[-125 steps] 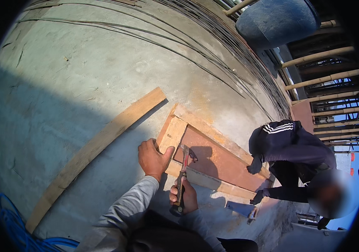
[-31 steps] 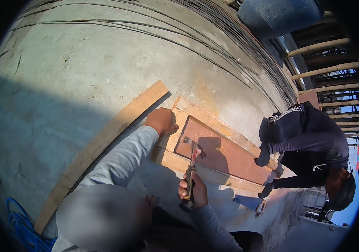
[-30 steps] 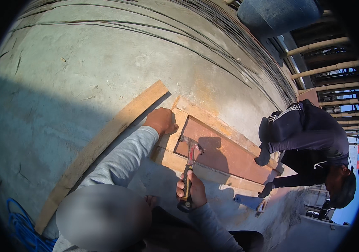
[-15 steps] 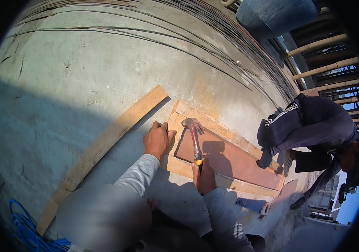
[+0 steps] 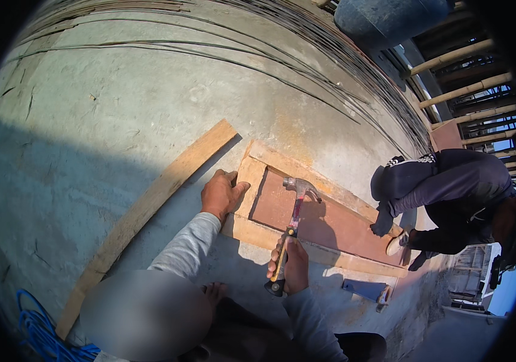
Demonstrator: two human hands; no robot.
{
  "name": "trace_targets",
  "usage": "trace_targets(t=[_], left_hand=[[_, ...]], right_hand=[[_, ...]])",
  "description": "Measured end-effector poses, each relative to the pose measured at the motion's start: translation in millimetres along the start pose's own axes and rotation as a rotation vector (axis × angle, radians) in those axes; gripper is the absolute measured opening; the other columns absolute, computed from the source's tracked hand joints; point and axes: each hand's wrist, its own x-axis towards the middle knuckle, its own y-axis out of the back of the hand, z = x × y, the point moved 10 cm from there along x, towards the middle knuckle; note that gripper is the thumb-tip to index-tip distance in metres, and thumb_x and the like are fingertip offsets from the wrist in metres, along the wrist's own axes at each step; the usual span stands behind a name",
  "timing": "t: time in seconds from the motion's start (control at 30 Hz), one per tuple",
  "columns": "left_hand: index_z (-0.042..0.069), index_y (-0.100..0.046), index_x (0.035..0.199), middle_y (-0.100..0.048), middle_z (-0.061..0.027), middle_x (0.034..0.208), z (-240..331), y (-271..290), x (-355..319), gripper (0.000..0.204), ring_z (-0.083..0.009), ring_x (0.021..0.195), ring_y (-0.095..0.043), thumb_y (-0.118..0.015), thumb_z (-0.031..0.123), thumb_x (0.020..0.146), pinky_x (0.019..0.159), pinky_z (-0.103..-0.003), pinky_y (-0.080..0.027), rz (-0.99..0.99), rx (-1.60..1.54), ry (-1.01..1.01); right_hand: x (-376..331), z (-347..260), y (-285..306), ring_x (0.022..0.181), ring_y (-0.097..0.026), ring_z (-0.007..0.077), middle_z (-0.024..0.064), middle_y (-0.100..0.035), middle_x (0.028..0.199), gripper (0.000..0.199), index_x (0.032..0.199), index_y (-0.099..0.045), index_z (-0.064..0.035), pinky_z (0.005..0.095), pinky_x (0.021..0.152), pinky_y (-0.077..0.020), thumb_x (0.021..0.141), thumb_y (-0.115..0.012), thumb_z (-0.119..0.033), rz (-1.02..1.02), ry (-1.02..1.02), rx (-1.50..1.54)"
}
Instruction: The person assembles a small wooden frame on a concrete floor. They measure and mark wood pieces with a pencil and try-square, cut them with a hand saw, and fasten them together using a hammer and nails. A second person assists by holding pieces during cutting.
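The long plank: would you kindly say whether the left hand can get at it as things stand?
Probably yes: only floor shows between the left hand and the plank, though that hand touches the frame.

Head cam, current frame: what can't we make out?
All in the head view:
Hammer: part of its grip, covered by the right hand.
Left hand: palm side, turned away from the camera.
Left sleeve: lower part, behind a blurred oval.
Blue barrel: top, cut off by the upper edge.
Blue coil: remainder, cut off by the lower edge.
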Motion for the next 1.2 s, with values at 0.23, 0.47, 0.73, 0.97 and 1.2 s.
trace_targets(t=[0.23, 0.47, 0.73, 0.97, 1.2], left_hand=[[0.007, -0.072, 0.116, -0.063, -0.016, 0.112, -2, -4, 0, 0.045, -0.0358, 0.101, -0.066, -0.074, 0.038, 0.085, 0.087, -0.045, -0.052, -0.077, 0.0, 0.022], [0.009, -0.07, 0.125, -0.07, -0.0143, 0.116, -6, 0, 8, 0.06, -0.0313, 0.105, -0.069, -0.081, 0.041, 0.076, 0.091, -0.042, -0.053, -0.135, 0.01, 0.079], [0.008, -0.068, 0.12, -0.074, -0.0123, 0.112, -11, -5, 33, 0.064, -0.028, 0.105, -0.07, -0.086, 0.043, 0.07, 0.09, -0.038, -0.053, -0.333, 0.027, 0.124], [0.01, -0.069, 0.121, -0.074, -0.011, 0.11, -11, 3, 26, 0.063, -0.0269, 0.103, -0.071, -0.087, 0.043, 0.07, 0.09, -0.037, -0.053, -0.239, 0.033, 0.149], [0.001, -0.071, 0.118, -0.074, -0.0158, 0.109, -11, 7, 10, 0.061, -0.0263, 0.099, -0.072, -0.087, 0.039, 0.073, 0.089, -0.035, -0.054, -0.136, -0.012, 0.148]], right_hand=[[-12, 45, -47, 0.055, -0.056, 0.0194, 0.0055, -0.054, 0.074, 0.036, 0.1, -0.05, -0.0105, 0.0374, 0.049, -0.0504, 0.103, -0.051, -0.046, -0.226, -0.229, 0.339], [-25, -9, -9, 0.046, -0.054, 0.013, 0.0034, -0.054, 0.068, 0.024, 0.103, -0.048, -0.0057, 0.0296, 0.042, -0.0459, 0.106, -0.049, -0.03, 0.072, 0.248, -0.269], [-41, -10, -5, 0.068, -0.069, 0.0361, 0.0189, -0.066, 0.076, 0.034, 0.123, -0.051, -0.0004, 0.0439, 0.062, -0.0544, 0.099, -0.059, -0.023, 0.026, 0.571, -1.167], [-42, -7, -4, 0.078, -0.068, 0.0451, 0.025, -0.068, 0.086, 0.035, 0.122, -0.052, -0.0043, 0.0482, 0.067, -0.0536, 0.096, -0.063, -0.026, 0.009, 0.638, -1.025], [-32, -18, 18, 0.076, -0.068, 0.0435, 0.0228, -0.067, 0.083, 0.036, 0.12, -0.054, -0.0049, 0.0474, 0.066, -0.0527, 0.095, -0.066, -0.027, -0.072, 0.568, -1.1]])
